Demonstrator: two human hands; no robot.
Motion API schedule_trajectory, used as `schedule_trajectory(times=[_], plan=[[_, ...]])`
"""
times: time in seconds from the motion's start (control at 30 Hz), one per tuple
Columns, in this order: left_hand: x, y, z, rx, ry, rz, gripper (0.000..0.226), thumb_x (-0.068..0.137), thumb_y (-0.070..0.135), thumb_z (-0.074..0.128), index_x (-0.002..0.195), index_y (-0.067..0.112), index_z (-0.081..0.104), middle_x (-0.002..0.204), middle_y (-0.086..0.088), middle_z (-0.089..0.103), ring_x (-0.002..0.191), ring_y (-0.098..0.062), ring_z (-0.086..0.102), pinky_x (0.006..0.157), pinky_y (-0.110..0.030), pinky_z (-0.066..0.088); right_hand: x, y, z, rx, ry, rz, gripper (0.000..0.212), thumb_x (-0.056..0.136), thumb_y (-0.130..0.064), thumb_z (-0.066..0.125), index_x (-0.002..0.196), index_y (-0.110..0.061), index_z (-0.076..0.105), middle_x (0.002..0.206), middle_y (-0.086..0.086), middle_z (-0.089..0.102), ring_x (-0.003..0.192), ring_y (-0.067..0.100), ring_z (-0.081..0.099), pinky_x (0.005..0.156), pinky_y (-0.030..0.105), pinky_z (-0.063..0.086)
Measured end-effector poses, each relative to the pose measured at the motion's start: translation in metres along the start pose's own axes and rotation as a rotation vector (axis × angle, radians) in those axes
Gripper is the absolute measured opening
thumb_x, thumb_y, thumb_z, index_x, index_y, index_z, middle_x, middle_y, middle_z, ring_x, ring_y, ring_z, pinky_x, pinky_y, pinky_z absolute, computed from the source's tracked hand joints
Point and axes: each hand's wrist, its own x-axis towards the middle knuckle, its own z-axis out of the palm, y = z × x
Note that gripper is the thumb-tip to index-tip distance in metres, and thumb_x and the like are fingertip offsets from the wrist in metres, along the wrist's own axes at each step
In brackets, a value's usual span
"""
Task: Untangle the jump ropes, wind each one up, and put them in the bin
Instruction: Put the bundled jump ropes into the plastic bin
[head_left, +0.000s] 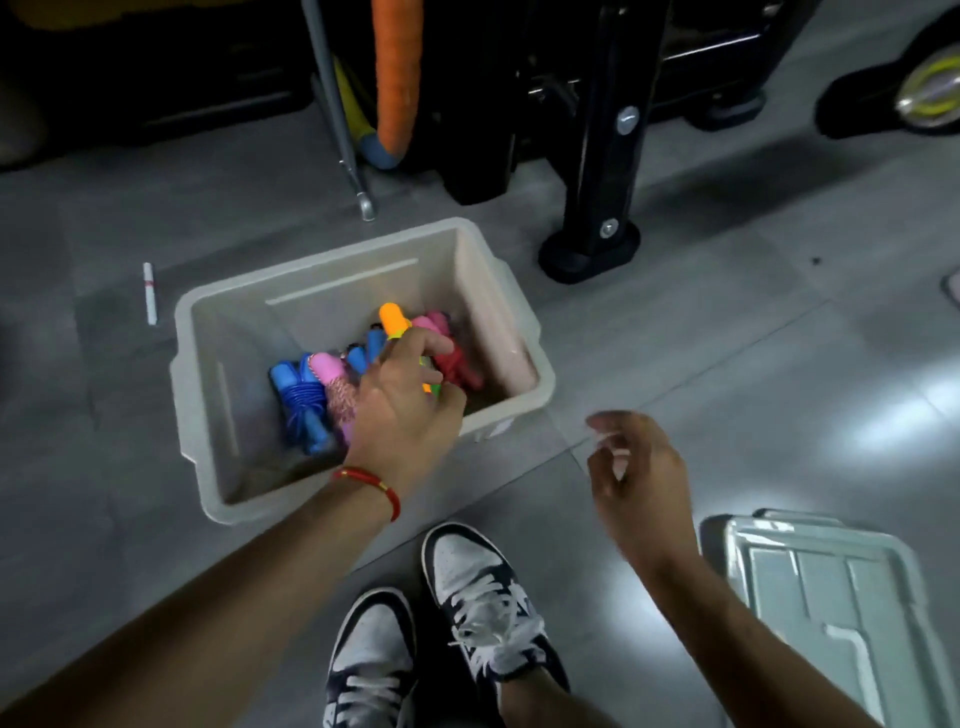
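Orange-handled rope (396, 322) is gripped by the left hand (402, 410) inside the beige bin (363, 262), at its right half. Blue (300, 402), pink (337, 384) and red (457, 366) wound ropes are lying beside it in the bin. Nothing is held by the right hand (639, 478), kept loosely curled over the grey floor (727, 338), near a clear lid (831, 592).
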Motion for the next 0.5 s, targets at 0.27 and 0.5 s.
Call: schedule_trajectory(times=[0.27, 0.5], plan=[[-0.076, 0.028, 0.035, 0.171, -0.675, 0.086, 0.046, 0.083, 0.019, 0.072, 0.125, 0.033, 0.061, 0.116, 0.022, 0.053, 0.112, 0.004, 0.047, 0.082, 0.002, 0.03, -0.118, 0.175, -0.018, -0.388, -0.327, 0.742, 0.069, 0.084, -0.029, 0.063, 0.146, -0.016, 0.035, 0.134, 0.023, 0.052, 0.125, 0.044, 0.047, 0.103, 0.052, 0.043], [-0.086, 0.004, 0.027, 0.295, -0.574, -0.085, 0.041, 0.086, 0.017, 0.07, 0.125, 0.027, 0.063, 0.123, 0.005, 0.061, 0.108, -0.014, 0.057, 0.089, -0.024, 0.042, -0.163, 0.2, 0.012, -0.443, -0.107, 0.801, 0.049, 0.093, -0.007, 0.058, 0.138, -0.004, 0.039, 0.129, 0.022, 0.049, 0.113, 0.042, 0.049, 0.089, 0.051, 0.047]])
